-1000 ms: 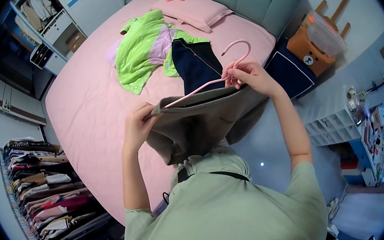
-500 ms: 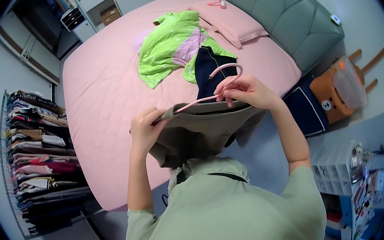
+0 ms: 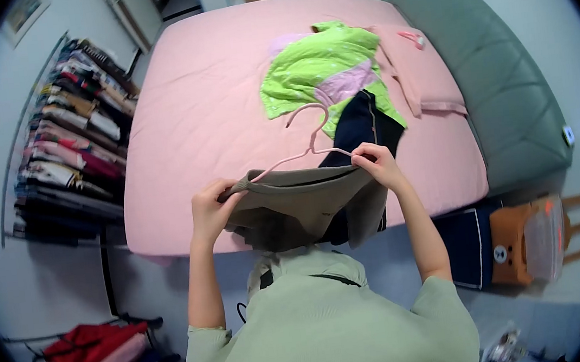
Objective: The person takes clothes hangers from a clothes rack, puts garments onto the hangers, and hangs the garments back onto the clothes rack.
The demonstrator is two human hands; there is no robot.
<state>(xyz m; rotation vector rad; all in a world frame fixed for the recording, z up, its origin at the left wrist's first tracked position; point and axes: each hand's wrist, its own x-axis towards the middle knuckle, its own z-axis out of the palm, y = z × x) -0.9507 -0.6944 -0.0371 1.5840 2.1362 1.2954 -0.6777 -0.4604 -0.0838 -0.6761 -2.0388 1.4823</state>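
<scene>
A grey-brown garment (image 3: 299,198) hangs from both hands in front of my body, its ribbed opening at the top. My left hand (image 3: 213,207) pinches the left end of that opening. At the right end, my right hand (image 3: 376,165) grips the edge, close to the right arm of a pink hanger (image 3: 312,143). The hanger's hook and neck stand above the fabric, and its lower part is hidden inside the garment. Beyond it on the bed, dark navy clothing (image 3: 356,123) lies partly over a bright green and lilac garment (image 3: 324,64).
The pink bed (image 3: 185,121) spreads ahead, with a pillow (image 3: 428,81) against a green headboard (image 3: 496,60). Packed clothes hang on a rack (image 3: 73,133) at left; more clothes (image 3: 96,353) are below. A brown bear-faced chair (image 3: 512,246) and navy box (image 3: 463,244) stand at right.
My right hand has moved from the hanger's neck to the garment's right edge. The hanger's neck now shows, its hook further left. The view has turned toward the right.
</scene>
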